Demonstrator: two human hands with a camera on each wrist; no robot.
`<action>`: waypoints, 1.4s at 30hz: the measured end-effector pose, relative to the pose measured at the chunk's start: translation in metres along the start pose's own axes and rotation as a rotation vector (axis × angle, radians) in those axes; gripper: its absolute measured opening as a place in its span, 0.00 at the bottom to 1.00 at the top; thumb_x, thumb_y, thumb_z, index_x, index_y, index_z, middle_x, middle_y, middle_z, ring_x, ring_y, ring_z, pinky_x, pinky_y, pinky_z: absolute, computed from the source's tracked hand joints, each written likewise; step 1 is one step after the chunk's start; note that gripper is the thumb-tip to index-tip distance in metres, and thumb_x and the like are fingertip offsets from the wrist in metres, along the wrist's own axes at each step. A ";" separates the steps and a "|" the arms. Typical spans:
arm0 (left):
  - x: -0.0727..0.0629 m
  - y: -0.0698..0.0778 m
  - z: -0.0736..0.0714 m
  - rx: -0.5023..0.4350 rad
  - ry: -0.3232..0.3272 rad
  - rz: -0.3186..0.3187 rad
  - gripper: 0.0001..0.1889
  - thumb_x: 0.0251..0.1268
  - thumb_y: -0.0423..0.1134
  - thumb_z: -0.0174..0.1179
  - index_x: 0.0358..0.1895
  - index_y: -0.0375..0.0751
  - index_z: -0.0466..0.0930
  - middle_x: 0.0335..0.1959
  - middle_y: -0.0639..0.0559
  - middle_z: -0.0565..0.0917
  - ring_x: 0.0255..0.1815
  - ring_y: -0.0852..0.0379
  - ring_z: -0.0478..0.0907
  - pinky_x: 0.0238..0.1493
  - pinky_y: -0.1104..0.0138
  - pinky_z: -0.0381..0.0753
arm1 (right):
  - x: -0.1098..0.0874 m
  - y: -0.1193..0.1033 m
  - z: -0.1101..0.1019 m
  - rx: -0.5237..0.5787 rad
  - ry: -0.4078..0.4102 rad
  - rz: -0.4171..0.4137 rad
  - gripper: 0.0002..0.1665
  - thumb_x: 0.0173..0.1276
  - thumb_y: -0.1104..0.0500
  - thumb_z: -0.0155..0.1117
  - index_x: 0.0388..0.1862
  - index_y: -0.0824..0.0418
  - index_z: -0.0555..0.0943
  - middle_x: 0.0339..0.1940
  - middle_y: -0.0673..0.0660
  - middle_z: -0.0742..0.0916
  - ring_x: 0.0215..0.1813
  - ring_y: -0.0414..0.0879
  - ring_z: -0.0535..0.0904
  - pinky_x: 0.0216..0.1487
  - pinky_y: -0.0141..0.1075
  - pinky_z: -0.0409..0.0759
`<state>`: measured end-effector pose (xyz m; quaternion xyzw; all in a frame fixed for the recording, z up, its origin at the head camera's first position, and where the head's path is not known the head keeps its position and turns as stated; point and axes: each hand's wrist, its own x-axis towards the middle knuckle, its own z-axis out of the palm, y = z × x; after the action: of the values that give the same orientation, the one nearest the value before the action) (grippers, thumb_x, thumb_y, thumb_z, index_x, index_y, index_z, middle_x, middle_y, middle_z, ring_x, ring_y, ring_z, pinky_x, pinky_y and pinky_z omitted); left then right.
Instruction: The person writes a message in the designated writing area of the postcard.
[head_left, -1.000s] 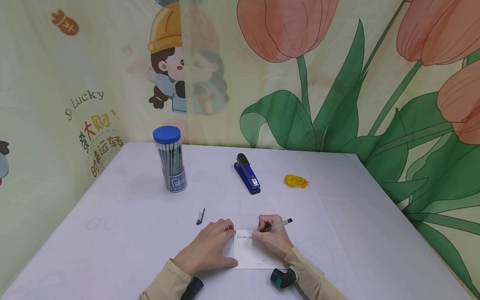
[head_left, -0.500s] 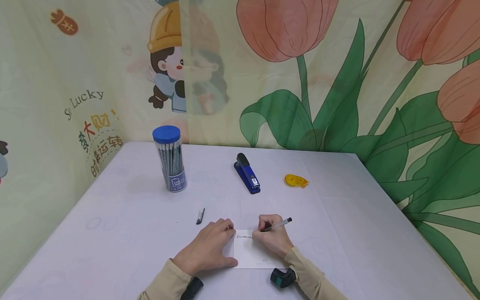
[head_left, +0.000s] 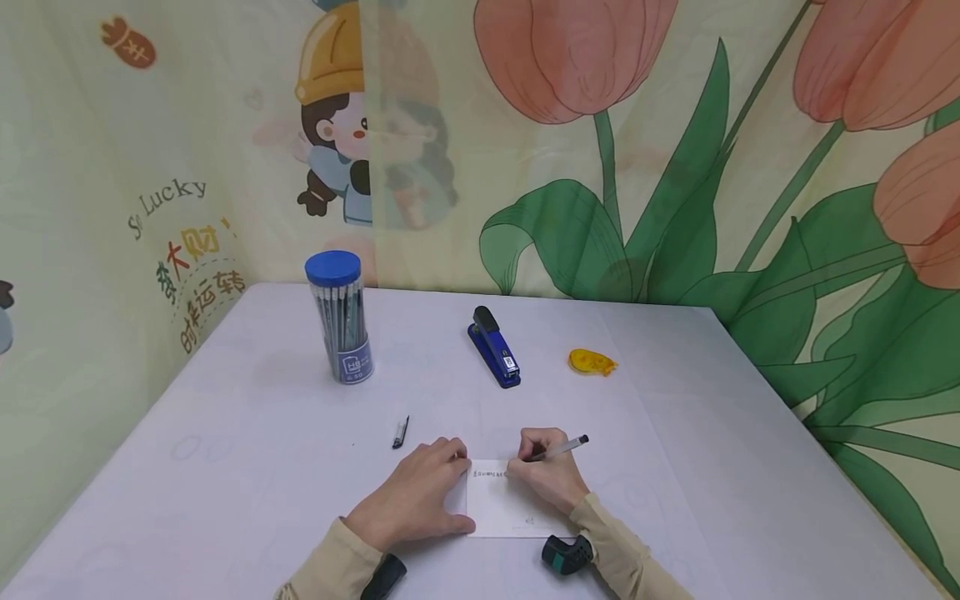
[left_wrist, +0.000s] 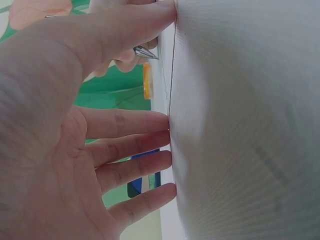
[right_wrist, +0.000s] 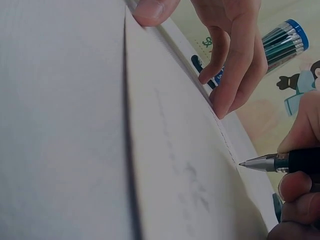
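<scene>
A white sheet of paper (head_left: 497, 507) lies on the table with a row of small handwriting along its top. My right hand (head_left: 551, 477) pinches a gel pen (head_left: 564, 448), its grip dark and its barrel pale. In the right wrist view the metal pen tip (right_wrist: 256, 164) meets the paper at the end of the written line. At the sheet's left edge rests my left hand (head_left: 417, 493), thumb low and fingertips high on that edge. The left wrist view shows its fingers (left_wrist: 131, 148) fairly straight and spread. A pen cap (head_left: 401, 432) lies beyond the left hand.
Toward the back left stands a clear tub of pencils (head_left: 345, 321) with a blue lid. A blue stapler (head_left: 495, 350) lies at the back middle, and a yellow correction tape (head_left: 592, 362) to its right. A printed curtain (head_left: 420, 150) hangs behind the table.
My right hand and the pen have shifted slightly to the right, and more of the written line shows. The left hand stays in place.
</scene>
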<state>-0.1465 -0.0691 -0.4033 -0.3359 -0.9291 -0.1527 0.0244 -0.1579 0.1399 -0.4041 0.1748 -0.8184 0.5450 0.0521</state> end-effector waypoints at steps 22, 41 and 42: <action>-0.002 0.001 0.000 -0.001 0.016 0.003 0.31 0.40 0.56 0.75 0.45 0.37 0.83 0.44 0.54 0.76 0.44 0.58 0.71 0.50 0.61 0.75 | -0.001 -0.002 0.001 -0.014 -0.025 0.032 0.11 0.46 0.78 0.59 0.13 0.69 0.68 0.15 0.48 0.72 0.23 0.34 0.67 0.30 0.26 0.64; 0.000 0.002 -0.002 -0.007 -0.005 -0.010 0.31 0.41 0.56 0.75 0.46 0.37 0.83 0.45 0.53 0.77 0.44 0.58 0.71 0.51 0.60 0.75 | -0.001 -0.003 0.000 -0.013 0.006 0.010 0.14 0.46 0.79 0.59 0.12 0.67 0.67 0.14 0.47 0.70 0.22 0.36 0.66 0.28 0.25 0.61; 0.000 0.002 -0.002 -0.006 -0.003 -0.009 0.31 0.41 0.56 0.75 0.46 0.37 0.83 0.45 0.53 0.77 0.44 0.58 0.71 0.51 0.60 0.75 | -0.001 -0.003 0.000 -0.013 0.005 0.007 0.14 0.46 0.79 0.59 0.12 0.67 0.67 0.14 0.47 0.70 0.22 0.36 0.66 0.28 0.25 0.61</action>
<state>-0.1455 -0.0682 -0.4010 -0.3321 -0.9302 -0.1550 0.0212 -0.1565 0.1393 -0.4019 0.1702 -0.8224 0.5402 0.0531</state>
